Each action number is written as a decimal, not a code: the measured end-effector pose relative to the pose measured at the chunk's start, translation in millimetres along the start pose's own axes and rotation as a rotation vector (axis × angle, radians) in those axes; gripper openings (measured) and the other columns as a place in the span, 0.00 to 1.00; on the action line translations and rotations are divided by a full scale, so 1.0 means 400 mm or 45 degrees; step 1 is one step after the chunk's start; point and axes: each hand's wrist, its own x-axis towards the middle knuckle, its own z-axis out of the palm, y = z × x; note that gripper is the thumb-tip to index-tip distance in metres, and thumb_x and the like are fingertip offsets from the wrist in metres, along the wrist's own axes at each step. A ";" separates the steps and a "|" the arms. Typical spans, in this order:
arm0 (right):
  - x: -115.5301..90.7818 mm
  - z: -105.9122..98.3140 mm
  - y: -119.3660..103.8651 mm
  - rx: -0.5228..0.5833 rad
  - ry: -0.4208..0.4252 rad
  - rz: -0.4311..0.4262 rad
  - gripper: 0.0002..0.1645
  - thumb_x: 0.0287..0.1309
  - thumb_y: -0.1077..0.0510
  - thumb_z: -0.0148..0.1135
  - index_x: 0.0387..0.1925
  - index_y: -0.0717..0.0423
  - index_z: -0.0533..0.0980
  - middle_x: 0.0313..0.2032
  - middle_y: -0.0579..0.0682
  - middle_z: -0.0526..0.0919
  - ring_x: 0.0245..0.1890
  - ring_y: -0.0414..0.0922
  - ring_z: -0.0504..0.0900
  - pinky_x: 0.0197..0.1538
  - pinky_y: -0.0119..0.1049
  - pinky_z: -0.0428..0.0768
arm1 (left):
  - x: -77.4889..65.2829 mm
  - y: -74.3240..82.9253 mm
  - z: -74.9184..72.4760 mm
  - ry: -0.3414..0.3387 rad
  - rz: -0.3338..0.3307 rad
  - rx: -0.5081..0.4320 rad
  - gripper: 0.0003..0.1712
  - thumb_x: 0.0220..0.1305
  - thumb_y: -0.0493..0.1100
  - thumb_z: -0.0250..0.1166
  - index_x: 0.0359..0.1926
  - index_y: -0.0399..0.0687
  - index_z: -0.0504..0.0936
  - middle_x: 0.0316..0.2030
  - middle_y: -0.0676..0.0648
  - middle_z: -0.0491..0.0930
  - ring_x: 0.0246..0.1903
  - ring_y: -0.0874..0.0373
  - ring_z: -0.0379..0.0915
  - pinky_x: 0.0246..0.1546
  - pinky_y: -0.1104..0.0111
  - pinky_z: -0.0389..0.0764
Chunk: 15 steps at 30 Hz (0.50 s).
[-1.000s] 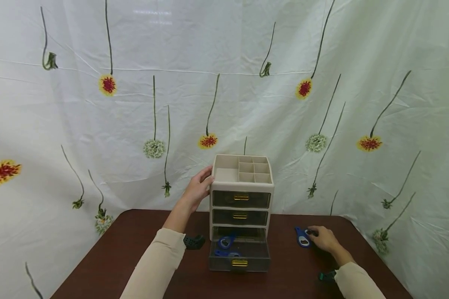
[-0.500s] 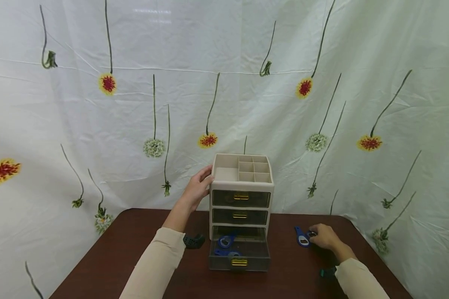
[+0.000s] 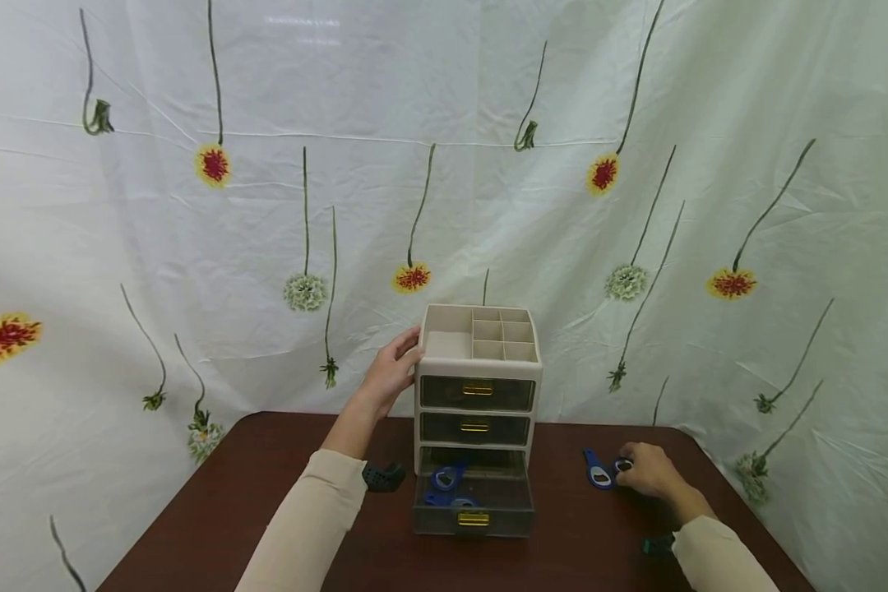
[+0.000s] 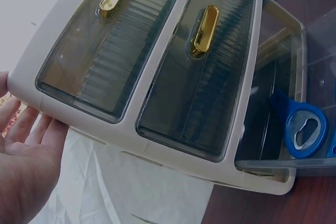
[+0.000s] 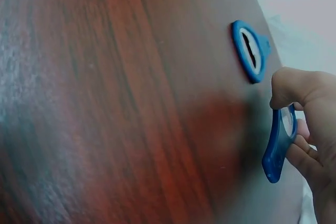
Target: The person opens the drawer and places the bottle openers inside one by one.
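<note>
My left hand (image 3: 390, 374) rests against the left side of a cream desktop drawer organizer (image 3: 479, 367), fingers fairly straight along its edge in the left wrist view. The organizer's bottom drawer (image 3: 516, 497) is pulled out. Inside that clear grey drawer lie blue bottle openers, one bottle opener (image 4: 306, 129) plain in the left wrist view. On the table's right side, my right hand (image 3: 649, 470) pinches a blue bottle opener (image 5: 278, 150) between thumb and fingers, its handle pointing down in the right wrist view. Another blue bottle opener (image 3: 598, 471) lies flat just left of that hand.
Two upper drawers with gold handles are closed, the top drawer (image 3: 477, 394) above the middle drawer (image 3: 475, 429). A divided tray (image 3: 447, 333) tops the organizer. The dark red-brown table (image 3: 281, 501) ends at a white flower-print cloth (image 3: 370, 99) behind.
My right hand has moved slightly right with the bottle opener, which has turned and drawn away from the one lying on the table. The left hand stays against the organizer.
</note>
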 end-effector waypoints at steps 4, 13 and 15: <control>0.008 -0.016 -0.011 0.004 0.007 -0.036 0.27 0.47 0.62 0.74 0.50 0.70 0.81 0.45 0.63 0.85 0.45 0.62 0.83 0.44 0.57 0.82 | 0.003 0.002 -0.003 0.021 -0.018 0.014 0.31 0.82 0.39 0.52 0.81 0.45 0.58 0.77 0.42 0.59 0.73 0.46 0.59 0.68 0.46 0.66; 0.017 -0.054 -0.074 0.115 -0.017 -0.160 0.28 0.44 0.62 0.68 0.52 0.66 0.81 0.42 0.55 0.86 0.36 0.49 0.81 0.36 0.45 0.78 | 0.006 0.001 0.000 0.023 -0.031 0.025 0.32 0.82 0.39 0.52 0.81 0.45 0.57 0.77 0.42 0.58 0.74 0.46 0.57 0.68 0.45 0.66; 0.017 -0.060 -0.090 0.146 -0.024 -0.215 0.28 0.44 0.63 0.66 0.51 0.66 0.81 0.41 0.53 0.86 0.32 0.46 0.77 0.34 0.43 0.76 | 0.006 0.001 0.002 0.022 -0.027 0.023 0.32 0.82 0.39 0.52 0.81 0.44 0.56 0.77 0.42 0.57 0.74 0.45 0.57 0.68 0.45 0.66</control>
